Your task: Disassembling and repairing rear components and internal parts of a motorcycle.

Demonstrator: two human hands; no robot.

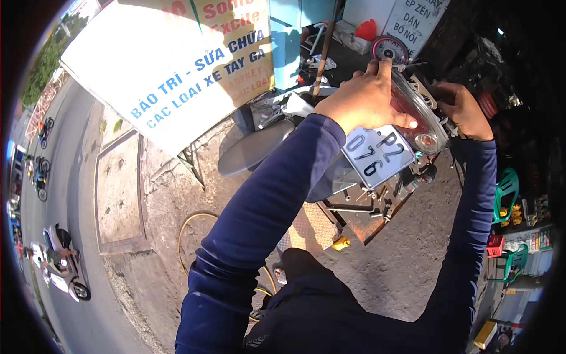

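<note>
A motorbike tail light with a red and clear lens is held up between my two hands. My left hand grips it from the left, the thumb pressed on the lens and the fingers over its upper edge. On the other side my right hand is closed at the housing's back, beside a pale bracket; its fingertips are partly hidden. Just below the light sits a white number plate. Dark blue sleeves cover both forearms.
Sockets and a long-handled wrench lie on a metal tray below the plate. A grey motorbike seat and a large signboard stand left. A scooter is on the road. Green plastic chairs are at right.
</note>
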